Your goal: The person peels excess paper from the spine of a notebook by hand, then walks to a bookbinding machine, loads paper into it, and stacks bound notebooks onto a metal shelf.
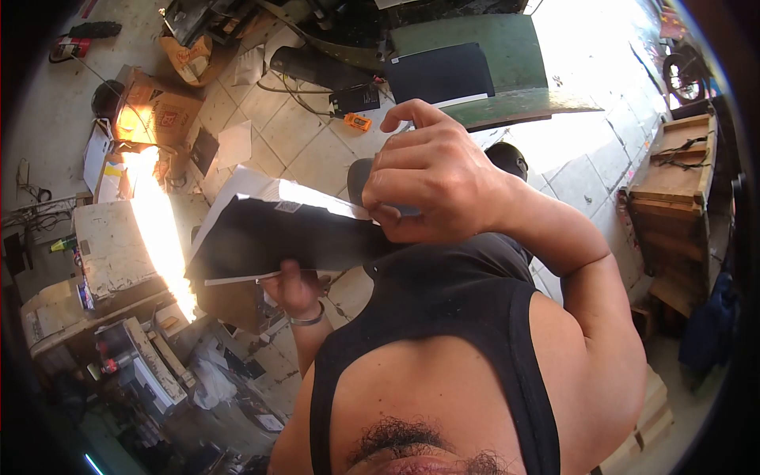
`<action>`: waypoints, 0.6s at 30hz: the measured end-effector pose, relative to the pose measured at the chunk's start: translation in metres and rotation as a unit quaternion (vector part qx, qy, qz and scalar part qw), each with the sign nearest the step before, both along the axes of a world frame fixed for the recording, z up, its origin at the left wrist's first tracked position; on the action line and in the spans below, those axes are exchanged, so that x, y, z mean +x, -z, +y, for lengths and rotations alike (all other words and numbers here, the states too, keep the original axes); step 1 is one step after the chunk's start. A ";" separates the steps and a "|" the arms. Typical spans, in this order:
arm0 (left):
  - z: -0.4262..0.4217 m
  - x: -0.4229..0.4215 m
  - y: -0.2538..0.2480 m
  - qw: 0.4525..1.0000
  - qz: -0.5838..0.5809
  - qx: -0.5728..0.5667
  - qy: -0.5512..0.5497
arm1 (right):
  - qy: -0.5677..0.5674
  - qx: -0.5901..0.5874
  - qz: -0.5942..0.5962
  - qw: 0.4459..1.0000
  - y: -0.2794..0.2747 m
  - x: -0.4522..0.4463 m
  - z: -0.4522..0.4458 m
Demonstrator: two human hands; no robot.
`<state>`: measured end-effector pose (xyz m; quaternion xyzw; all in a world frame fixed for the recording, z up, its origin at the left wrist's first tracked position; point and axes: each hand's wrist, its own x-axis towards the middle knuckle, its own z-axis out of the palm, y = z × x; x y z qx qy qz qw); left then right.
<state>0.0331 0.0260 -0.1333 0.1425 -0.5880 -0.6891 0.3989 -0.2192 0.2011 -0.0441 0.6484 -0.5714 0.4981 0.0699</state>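
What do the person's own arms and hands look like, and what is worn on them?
The left hand and right hand wear no gloves. A greyish, metallic-looking band circles the left wrist; the right wrist bears none. No sleeves cover the arms, as the black top is sleeveless.

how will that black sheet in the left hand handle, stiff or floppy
The black sheet is probably light, since the left hand holds it by an edge. It looks thin-edged, so likely bendable, but perhaps not limp: it spreads beyond the hand with little visible sag.
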 end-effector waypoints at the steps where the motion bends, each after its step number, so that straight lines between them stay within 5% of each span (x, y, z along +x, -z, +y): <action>1: -0.002 0.001 0.001 1.000 -0.005 0.000 0.001 | 0.003 -0.002 0.006 1.000 0.000 0.000 0.000; 7: -0.006 0.001 0.001 1.000 -0.014 0.005 0.015 | -0.007 0.075 0.064 0.995 -0.005 -0.001 0.005; 18: -0.007 -0.002 0.005 0.998 -0.062 -0.003 0.003 | 0.040 0.043 0.146 0.988 -0.003 -0.004 0.002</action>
